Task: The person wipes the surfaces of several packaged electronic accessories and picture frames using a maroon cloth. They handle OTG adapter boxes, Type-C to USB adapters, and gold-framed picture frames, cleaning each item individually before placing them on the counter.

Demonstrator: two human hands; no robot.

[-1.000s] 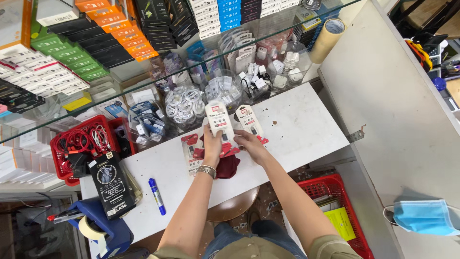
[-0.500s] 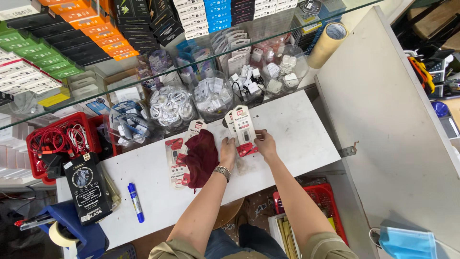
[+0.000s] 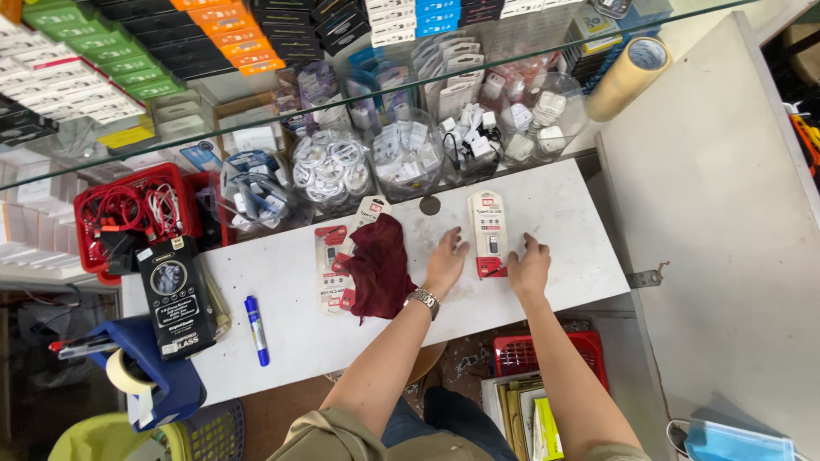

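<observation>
A white, scuffed counter [image 3: 282, 282] runs under a glass shelf of boxed goods. Near its front edge, the left hand [image 3: 446, 263] and right hand [image 3: 530, 266] lie open, flanking a flat white-and-red blister pack [image 3: 489, 232]. Beyond stand clear tubs [image 3: 410, 154] of cables.

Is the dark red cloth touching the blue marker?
Apart. The head view shows bare white counter between the dark red cloth and the blue marker.
</observation>
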